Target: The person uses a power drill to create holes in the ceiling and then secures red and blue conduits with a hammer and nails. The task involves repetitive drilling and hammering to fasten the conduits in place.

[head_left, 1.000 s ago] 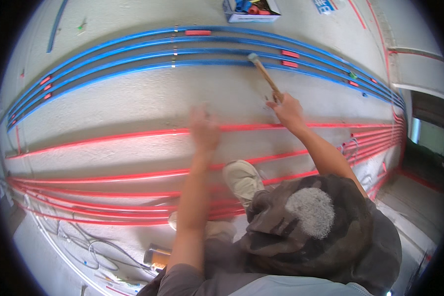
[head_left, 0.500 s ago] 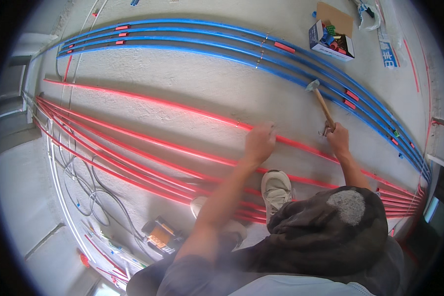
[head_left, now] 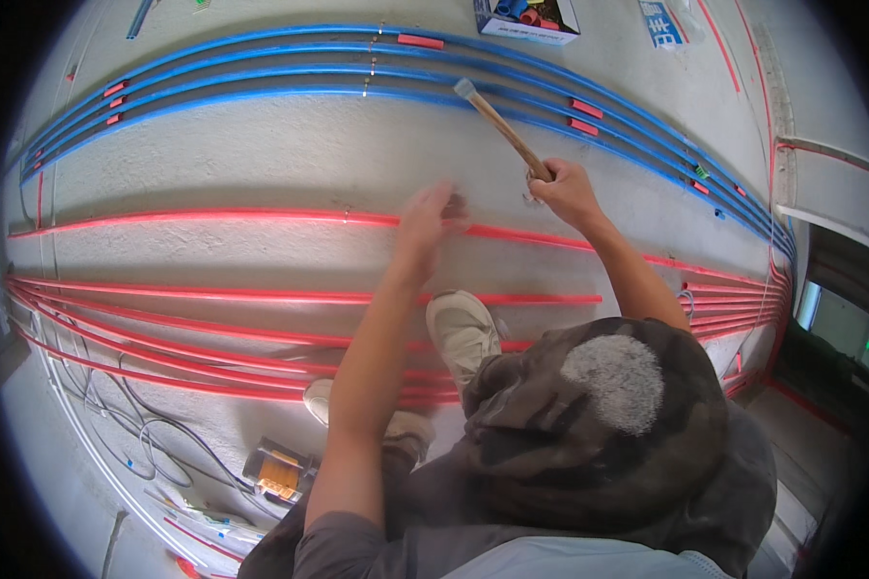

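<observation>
Right hand [head_left: 568, 195] closed round the hammer [head_left: 504, 130] well back from its head [head_left: 465, 89], probably for swing; head points to 10–11 o'clock and shows over the lower blue pipes [head_left: 396, 94], contact unclear. Hammer sits about 1 o'clock of view centre. Left hand [head_left: 427, 230] at 12, over the long red pipe [head_left: 280, 213]; blurred, can't tell if fingers are apart or pinching something. Short red pieces [head_left: 421, 41] sit between blue pipes, likely spacers keeping gaps even. Box [head_left: 526, 35] of coloured bits [head_left: 528, 14] between 12 and 1, beyond the pipes, presumably out of the way yet near
</observation>
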Demonstrator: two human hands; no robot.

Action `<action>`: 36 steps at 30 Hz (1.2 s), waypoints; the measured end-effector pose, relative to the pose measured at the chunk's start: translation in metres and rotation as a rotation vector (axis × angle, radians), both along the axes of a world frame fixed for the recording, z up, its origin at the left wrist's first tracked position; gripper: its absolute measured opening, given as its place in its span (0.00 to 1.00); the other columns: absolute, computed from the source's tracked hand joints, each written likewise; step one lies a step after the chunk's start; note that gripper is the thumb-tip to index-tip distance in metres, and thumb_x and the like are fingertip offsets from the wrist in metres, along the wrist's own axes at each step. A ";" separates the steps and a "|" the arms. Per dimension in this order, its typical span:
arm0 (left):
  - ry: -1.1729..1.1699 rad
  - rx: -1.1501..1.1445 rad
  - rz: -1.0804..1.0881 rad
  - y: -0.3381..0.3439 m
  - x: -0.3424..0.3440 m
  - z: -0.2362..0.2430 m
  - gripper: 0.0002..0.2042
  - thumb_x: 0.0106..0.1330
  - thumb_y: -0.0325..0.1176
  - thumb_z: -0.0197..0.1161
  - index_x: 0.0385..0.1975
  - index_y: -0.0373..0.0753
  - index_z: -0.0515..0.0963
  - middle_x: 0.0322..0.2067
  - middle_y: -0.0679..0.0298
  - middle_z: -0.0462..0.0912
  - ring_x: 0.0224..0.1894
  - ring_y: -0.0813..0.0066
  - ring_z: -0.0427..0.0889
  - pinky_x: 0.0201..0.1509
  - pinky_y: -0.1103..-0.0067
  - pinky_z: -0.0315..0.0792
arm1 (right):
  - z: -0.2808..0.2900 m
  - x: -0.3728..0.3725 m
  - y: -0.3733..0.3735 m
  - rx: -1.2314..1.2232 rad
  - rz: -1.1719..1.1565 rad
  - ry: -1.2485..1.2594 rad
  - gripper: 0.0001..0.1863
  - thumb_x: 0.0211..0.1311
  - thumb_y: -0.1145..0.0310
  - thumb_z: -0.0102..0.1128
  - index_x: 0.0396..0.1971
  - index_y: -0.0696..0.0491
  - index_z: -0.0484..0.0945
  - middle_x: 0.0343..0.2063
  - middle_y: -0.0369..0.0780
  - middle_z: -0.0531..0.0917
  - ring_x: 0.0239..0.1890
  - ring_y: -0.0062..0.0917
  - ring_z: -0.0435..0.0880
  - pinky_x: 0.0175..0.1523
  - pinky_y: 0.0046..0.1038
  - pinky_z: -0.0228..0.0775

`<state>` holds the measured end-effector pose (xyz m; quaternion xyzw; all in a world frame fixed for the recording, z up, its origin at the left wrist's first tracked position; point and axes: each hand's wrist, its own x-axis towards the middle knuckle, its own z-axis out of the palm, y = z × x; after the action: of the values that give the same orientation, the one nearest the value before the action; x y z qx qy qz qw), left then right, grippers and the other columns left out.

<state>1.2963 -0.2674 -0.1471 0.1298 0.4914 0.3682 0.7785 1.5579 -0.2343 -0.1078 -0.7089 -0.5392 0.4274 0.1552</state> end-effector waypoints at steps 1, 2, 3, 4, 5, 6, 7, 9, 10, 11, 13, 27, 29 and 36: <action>-0.091 -0.062 0.042 0.004 0.014 0.006 0.22 0.83 0.49 0.58 0.53 0.32 0.81 0.42 0.60 0.85 0.42 0.66 0.84 0.51 0.69 0.80 | 0.005 -0.006 -0.003 -0.030 -0.011 0.071 0.13 0.56 0.62 0.71 0.32 0.58 0.87 0.22 0.41 0.85 0.26 0.23 0.83 0.34 0.31 0.73; -0.189 -0.111 0.040 0.009 0.026 0.007 0.22 0.83 0.50 0.57 0.53 0.33 0.82 0.42 0.60 0.84 0.42 0.66 0.84 0.52 0.69 0.79 | 0.012 -0.012 -0.003 -0.056 -0.018 0.143 0.13 0.57 0.61 0.72 0.32 0.57 0.87 0.21 0.39 0.84 0.26 0.20 0.82 0.33 0.29 0.72; -0.285 -0.162 0.040 0.014 0.037 0.008 0.22 0.83 0.50 0.57 0.52 0.34 0.82 0.42 0.59 0.84 0.43 0.66 0.83 0.52 0.68 0.79 | 0.019 -0.017 -0.004 -0.109 -0.061 0.212 0.14 0.58 0.60 0.73 0.32 0.57 0.87 0.21 0.38 0.84 0.26 0.20 0.81 0.34 0.29 0.72; -0.392 -0.210 0.031 0.019 0.045 0.008 0.22 0.83 0.50 0.57 0.51 0.34 0.82 0.42 0.59 0.84 0.43 0.66 0.83 0.53 0.68 0.78 | 0.030 -0.019 -0.004 -0.156 -0.111 0.269 0.14 0.58 0.60 0.74 0.32 0.57 0.87 0.21 0.38 0.84 0.26 0.20 0.81 0.34 0.29 0.73; -0.392 -0.198 0.043 0.022 0.049 0.002 0.20 0.83 0.50 0.57 0.48 0.35 0.81 0.40 0.60 0.83 0.41 0.68 0.82 0.50 0.69 0.78 | 0.036 -0.018 -0.003 -0.204 -0.158 0.328 0.15 0.59 0.59 0.75 0.32 0.57 0.87 0.21 0.37 0.84 0.26 0.20 0.81 0.34 0.29 0.73; -0.390 -0.185 0.059 0.022 0.052 -0.006 0.19 0.82 0.49 0.57 0.46 0.37 0.81 0.39 0.60 0.82 0.39 0.69 0.81 0.47 0.71 0.77 | 0.026 -0.012 -0.005 -0.116 -0.118 0.207 0.15 0.59 0.58 0.75 0.32 0.57 0.88 0.21 0.38 0.85 0.26 0.22 0.83 0.35 0.31 0.74; -0.390 -0.169 0.072 0.025 0.056 -0.013 0.18 0.82 0.48 0.58 0.43 0.38 0.80 0.37 0.61 0.82 0.38 0.71 0.79 0.44 0.72 0.76 | 0.007 0.000 -0.009 -0.026 -0.079 0.084 0.15 0.59 0.58 0.75 0.33 0.57 0.88 0.22 0.40 0.86 0.26 0.25 0.84 0.36 0.32 0.75; -0.259 -0.109 0.060 0.024 0.048 -0.019 0.16 0.82 0.47 0.59 0.42 0.39 0.81 0.35 0.63 0.82 0.36 0.72 0.80 0.42 0.73 0.76 | -0.011 0.013 -0.015 0.072 -0.052 -0.140 0.15 0.60 0.58 0.75 0.35 0.56 0.89 0.25 0.44 0.88 0.28 0.32 0.87 0.38 0.36 0.77; -0.181 -0.073 0.072 0.024 0.036 -0.021 0.15 0.81 0.46 0.60 0.41 0.40 0.81 0.33 0.64 0.82 0.35 0.72 0.80 0.42 0.73 0.75 | -0.015 0.010 -0.014 0.093 -0.052 -0.230 0.15 0.60 0.58 0.74 0.36 0.56 0.90 0.26 0.46 0.89 0.30 0.36 0.89 0.39 0.39 0.78; -0.145 -0.052 0.074 0.023 0.031 -0.023 0.13 0.81 0.45 0.61 0.40 0.41 0.80 0.32 0.64 0.81 0.34 0.73 0.79 0.40 0.74 0.75 | -0.020 0.008 -0.011 0.119 -0.045 -0.315 0.15 0.60 0.58 0.73 0.38 0.56 0.90 0.28 0.48 0.90 0.32 0.41 0.90 0.41 0.41 0.79; -0.025 0.000 0.105 0.015 0.022 -0.027 0.11 0.79 0.43 0.62 0.37 0.43 0.79 0.29 0.66 0.80 0.32 0.76 0.78 0.38 0.76 0.73 | -0.046 0.024 -0.015 0.188 0.062 -0.434 0.17 0.62 0.61 0.70 0.43 0.60 0.90 0.31 0.51 0.90 0.35 0.41 0.92 0.42 0.40 0.80; 0.140 0.058 0.213 -0.024 -0.045 -0.001 0.08 0.76 0.37 0.64 0.38 0.39 0.80 0.30 0.67 0.81 0.29 0.81 0.78 0.33 0.80 0.72 | -0.038 0.016 -0.009 0.128 0.046 -0.580 0.17 0.61 0.63 0.64 0.35 0.64 0.86 0.31 0.60 0.86 0.39 0.58 0.87 0.48 0.50 0.76; 0.122 0.039 0.196 -0.028 -0.041 -0.001 0.10 0.76 0.38 0.63 0.38 0.38 0.81 0.29 0.66 0.81 0.29 0.79 0.78 0.34 0.78 0.74 | -0.029 0.023 -0.005 0.203 0.105 -0.672 0.17 0.61 0.62 0.64 0.34 0.65 0.85 0.30 0.59 0.86 0.37 0.57 0.87 0.46 0.50 0.76; -0.376 -0.209 0.145 -0.011 -0.025 0.019 0.20 0.80 0.53 0.57 0.38 0.40 0.81 0.31 0.65 0.82 0.33 0.73 0.81 0.40 0.71 0.78 | 0.065 -0.105 0.004 0.022 -0.051 -0.056 0.09 0.63 0.70 0.68 0.30 0.62 0.83 0.22 0.38 0.83 0.27 0.23 0.83 0.33 0.31 0.71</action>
<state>1.2709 -0.2786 -0.1278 -0.0584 0.3813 0.3881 0.8370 1.4526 -0.2298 -0.0424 -0.7323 -0.5297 0.3975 0.1588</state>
